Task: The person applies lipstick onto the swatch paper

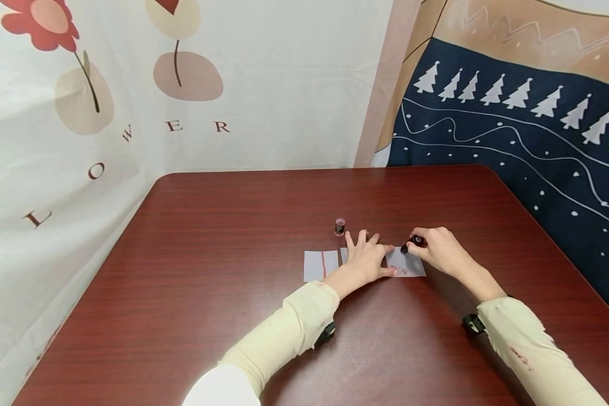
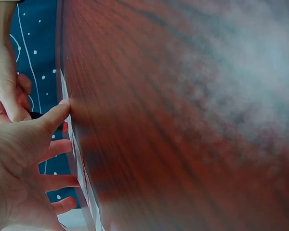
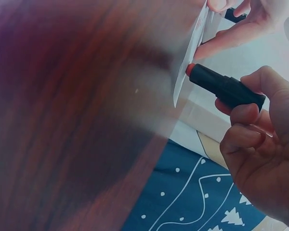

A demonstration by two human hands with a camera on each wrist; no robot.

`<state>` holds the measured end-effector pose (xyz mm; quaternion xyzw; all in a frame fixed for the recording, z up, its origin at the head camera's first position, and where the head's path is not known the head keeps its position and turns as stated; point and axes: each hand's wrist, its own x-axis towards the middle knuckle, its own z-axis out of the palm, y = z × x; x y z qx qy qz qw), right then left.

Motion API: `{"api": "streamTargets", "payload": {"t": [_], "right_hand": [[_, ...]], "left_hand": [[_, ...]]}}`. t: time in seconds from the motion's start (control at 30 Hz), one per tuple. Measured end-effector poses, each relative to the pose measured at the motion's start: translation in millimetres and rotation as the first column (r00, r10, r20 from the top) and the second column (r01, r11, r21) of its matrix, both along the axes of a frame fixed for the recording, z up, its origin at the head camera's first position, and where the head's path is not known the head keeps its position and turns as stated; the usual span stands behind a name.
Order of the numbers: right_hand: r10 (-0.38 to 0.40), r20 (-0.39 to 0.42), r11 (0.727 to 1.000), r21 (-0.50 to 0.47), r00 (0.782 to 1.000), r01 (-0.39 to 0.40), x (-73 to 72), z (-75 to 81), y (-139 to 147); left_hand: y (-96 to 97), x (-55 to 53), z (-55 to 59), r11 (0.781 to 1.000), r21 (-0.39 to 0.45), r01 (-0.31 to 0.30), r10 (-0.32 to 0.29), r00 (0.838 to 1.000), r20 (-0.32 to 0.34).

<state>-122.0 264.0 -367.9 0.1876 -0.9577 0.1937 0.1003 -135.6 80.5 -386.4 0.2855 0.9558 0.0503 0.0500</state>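
My right hand (image 1: 444,251) pinches a black lipstick (image 3: 226,86) between thumb and fingers. Its red tip (image 3: 189,70) is right at the rightmost white paper (image 1: 411,265), which bears small red marks. With fingers spread, my left hand (image 1: 363,262) rests over the papers, its thumb and forefinger at that sheet's left edge. A middle paper lies mostly hidden under this hand. Left of it, another white paper (image 1: 313,265) carries a red line running down it. In the left wrist view, the left hand's fingertips (image 2: 62,103) touch the thin edge of the papers.
A small pinkish and black cap-like container (image 1: 339,226) stands just behind the papers. Everything lies on a reddish-brown wooden table (image 1: 223,237). A white flower-print cloth (image 1: 284,84) hangs behind, and a navy cloth with white trees (image 1: 487,124) hangs at the right.
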Motion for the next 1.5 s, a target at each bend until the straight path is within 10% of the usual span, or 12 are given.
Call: {"api": "streamTargets", "payload": {"t": [1.5], "right_hand": [[0.014,-0.034,1.0,0.003,0.999,-0.014,10.2,-3.6,-1.5]], "left_hand": [[-0.5,-0.9,-3.0,1.0,0.028,-0.003,0.003,1.0,0.017]]}}
